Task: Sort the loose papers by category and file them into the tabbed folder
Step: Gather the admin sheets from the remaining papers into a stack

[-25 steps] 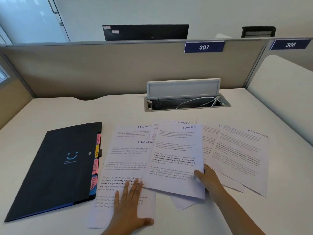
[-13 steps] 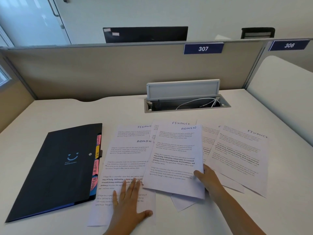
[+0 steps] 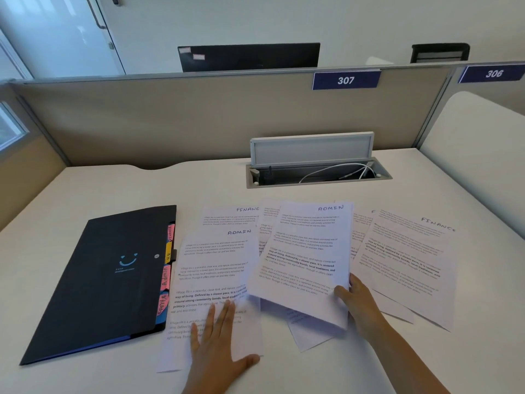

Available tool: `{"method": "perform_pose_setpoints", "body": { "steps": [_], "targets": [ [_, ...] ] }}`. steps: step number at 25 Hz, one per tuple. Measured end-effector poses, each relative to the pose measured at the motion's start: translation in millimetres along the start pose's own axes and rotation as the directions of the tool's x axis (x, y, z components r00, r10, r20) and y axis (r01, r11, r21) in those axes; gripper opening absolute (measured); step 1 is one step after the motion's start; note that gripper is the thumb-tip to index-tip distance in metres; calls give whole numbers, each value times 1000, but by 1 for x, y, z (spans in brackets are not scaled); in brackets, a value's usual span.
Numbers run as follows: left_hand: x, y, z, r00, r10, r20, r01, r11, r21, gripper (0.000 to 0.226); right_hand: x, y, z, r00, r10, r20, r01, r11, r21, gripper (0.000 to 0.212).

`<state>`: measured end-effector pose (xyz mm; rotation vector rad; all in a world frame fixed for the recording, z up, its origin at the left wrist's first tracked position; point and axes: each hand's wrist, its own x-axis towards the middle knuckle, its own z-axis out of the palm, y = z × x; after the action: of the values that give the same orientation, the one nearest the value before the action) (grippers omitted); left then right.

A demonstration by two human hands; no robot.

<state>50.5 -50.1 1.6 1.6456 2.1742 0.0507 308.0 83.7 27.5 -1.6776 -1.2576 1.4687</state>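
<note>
Closest to the person, the left hand (image 3: 218,341) lies flat with straight fingers on an ADMIN sheet (image 3: 216,280) near the front edge of the desk (image 3: 113,183). The right hand (image 3: 359,305) pinches the bottom corner of another ADMIN sheet (image 3: 308,260), which is lifted a little above the spread papers. A FINANCE sheet (image 3: 409,265) lies to the right, with bare desk beyond it. The dark tabbed folder (image 3: 105,280) lies closed on the left, its colored tabs touching the papers' edge. Farther back is bare desk, then an open cable tray (image 3: 318,173) by the divider wall (image 3: 170,118).
</note>
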Motion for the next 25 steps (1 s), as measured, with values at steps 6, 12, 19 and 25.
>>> {"method": "perform_pose_setpoints", "body": {
  "steps": [6,12,19,25],
  "targets": [
    [-7,10,-17,998,-23,-65,11,982,-188,124,-3,0,-1,1000,-2,5,2,1000,32,29],
    [-13,11,-13,990,27,-135,-88,879,-469,81,-3,-1,-2,1000,15,12,-15,999,46,29],
    [-23,6,-21,974,146,-175,-208,883,-421,110,-4,-1,-4,999,51,16,-54,976,212,23],
    [-17,11,-23,823,3,-568,-352,787,-506,71,-7,-5,-7,997,22,80,-46,946,320,22]
  ]
}}
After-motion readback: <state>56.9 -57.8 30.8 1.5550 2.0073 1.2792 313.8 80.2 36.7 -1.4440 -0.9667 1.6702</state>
